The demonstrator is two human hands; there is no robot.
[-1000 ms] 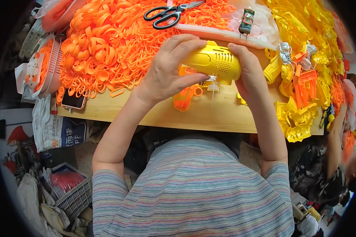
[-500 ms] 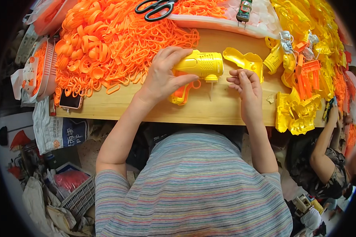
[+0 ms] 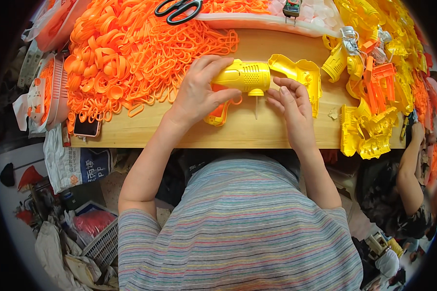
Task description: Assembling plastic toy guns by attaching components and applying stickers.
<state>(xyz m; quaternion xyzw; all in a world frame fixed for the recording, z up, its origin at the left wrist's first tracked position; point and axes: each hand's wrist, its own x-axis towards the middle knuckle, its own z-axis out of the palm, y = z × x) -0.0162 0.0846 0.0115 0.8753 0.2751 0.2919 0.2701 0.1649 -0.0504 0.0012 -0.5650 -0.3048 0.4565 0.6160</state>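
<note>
One yellow plastic casing in clasping left hand, right hand beside, half-curled, empty

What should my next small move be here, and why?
Perhaps reach your right hand to the curved yellow shell: your left hand grips the yellow housing, no part shows clearly in the right one, and the shell lies loose on the wooden table, close by it.
</note>
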